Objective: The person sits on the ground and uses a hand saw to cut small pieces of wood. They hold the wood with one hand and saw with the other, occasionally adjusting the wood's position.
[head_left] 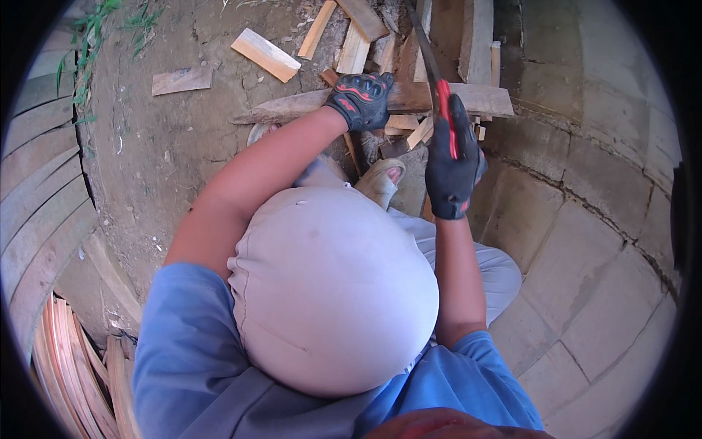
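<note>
A long, rough wooden plank lies crosswise in front of me, tapering at its left end. My left hand, in a black glove with red trim, is closed over the plank's middle, its fingertips partly hidden. To the right, my right hand, gloved alike, is wrapped round the red and black handle of a handsaw. The saw's dark, narrow blade points away from me, past the plank's right part, and is seen nearly edge-on. Whether its teeth touch the wood I cannot tell.
Several cut wood pieces lie on the dirt ground beyond the plank. Longer timbers stretch away at the far right. My sandalled foot is just below the plank. Paving slabs cover the right; stacked boards line the left.
</note>
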`<state>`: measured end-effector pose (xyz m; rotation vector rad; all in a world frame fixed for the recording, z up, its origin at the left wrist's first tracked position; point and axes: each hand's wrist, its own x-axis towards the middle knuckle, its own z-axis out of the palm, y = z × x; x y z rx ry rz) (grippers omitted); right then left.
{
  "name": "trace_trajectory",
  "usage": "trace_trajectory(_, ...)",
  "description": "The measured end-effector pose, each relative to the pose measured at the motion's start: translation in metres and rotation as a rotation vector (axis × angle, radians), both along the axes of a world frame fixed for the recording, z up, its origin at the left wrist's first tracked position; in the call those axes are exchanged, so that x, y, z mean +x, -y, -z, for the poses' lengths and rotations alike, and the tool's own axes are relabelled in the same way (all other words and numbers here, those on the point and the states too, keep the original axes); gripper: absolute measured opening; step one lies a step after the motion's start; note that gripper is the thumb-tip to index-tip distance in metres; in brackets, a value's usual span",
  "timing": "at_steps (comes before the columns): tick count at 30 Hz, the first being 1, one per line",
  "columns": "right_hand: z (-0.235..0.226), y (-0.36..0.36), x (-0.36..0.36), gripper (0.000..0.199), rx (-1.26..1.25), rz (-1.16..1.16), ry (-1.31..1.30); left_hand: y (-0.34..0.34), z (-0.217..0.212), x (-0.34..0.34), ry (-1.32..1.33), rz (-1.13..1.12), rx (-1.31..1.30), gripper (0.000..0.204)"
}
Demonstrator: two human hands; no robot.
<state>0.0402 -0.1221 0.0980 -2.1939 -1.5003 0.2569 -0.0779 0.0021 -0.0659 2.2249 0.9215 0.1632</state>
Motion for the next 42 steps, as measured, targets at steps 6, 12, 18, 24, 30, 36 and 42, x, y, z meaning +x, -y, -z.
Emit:
trace_trajectory(6, -0.025, 0.058, -0.001, 0.042, -0.094, -0.016, 0.052, -0.005, 0.000, -0.003, 0.015, -0.019, -0.010, 0.053)
trace_trajectory(12, -0.082, 0.178, -0.013, 0.046, -0.190, -0.023, 0.054, -0.005, -0.001, -0.004, 0.034, -0.023, 0.014, 0.051)
trace_trajectory(18, -0.020, 0.066, -0.001, 0.043, -0.004, -0.049, 0.058, -0.008, -0.006, -0.005, 0.047, -0.007, -0.015, 0.048)
trace_trajectory(24, -0.008, 0.025, 0.000, 0.045, -0.070, 0.000, 0.010, -0.006, -0.002, -0.005, 0.020, 0.017, -0.056, 0.050)
trace_trajectory(30, -0.077, 0.175, -0.008, 0.049, -0.198, -0.055, 0.133, -0.017, -0.014, -0.010, 0.030, 0.040, -0.089, 0.052)
trace_trajectory(36, -0.062, 0.133, -0.007, 0.044, -0.094, -0.031, 0.033, -0.020, -0.019, -0.010, -0.044, 0.090, -0.152, 0.054)
trace_trajectory(42, -0.007, 0.006, -0.013, 0.043, 0.012, 0.021, 0.012, -0.022, -0.010, -0.004, -0.024, 0.127, -0.167, 0.054)
